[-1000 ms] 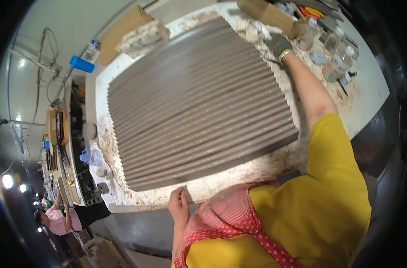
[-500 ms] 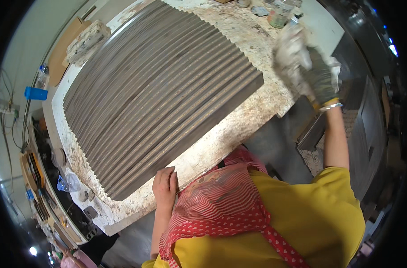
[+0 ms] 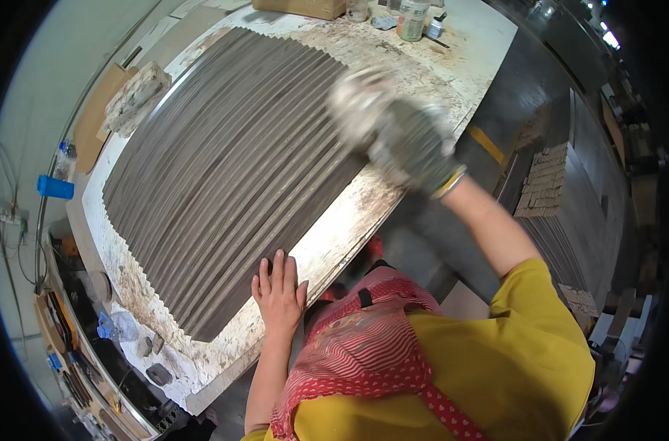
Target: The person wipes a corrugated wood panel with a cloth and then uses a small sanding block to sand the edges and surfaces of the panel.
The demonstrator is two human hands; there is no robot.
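Red-and-white striped cloth and a yellow sleeve fill the near edge. Just beyond them the bare left hand (image 3: pixel 279 290) lies flat, fingers spread and gripping nothing, palm down on the near edge of the ribbed grey panel (image 3: pixel 231 176).

That panel is a set of long, dark grey strips laid side by side, ridged like corrugation. Its long axis runs from near the left hand away toward the far right corner of the white worktable (image 3: pixel 349 220), whose top is chalky and blotched with rusty stains.

The right hand (image 3: pixel 411 147) wears a grey, dust-caked work glove and is raised over the panel's right-hand edge. Its fingers curl around a pale wad, apparently a rag (image 3: pixel 360 106), though motion blur makes the grasp hard to read. So the left hand touches the panel's near end, while the right is above its middle stretch, with the strips lying left of and below the glove.

Farther off stand a lumpy pale block (image 3: pixel 136 92) at the left rim and small bottles (image 3: pixel 411 18) at the far end.
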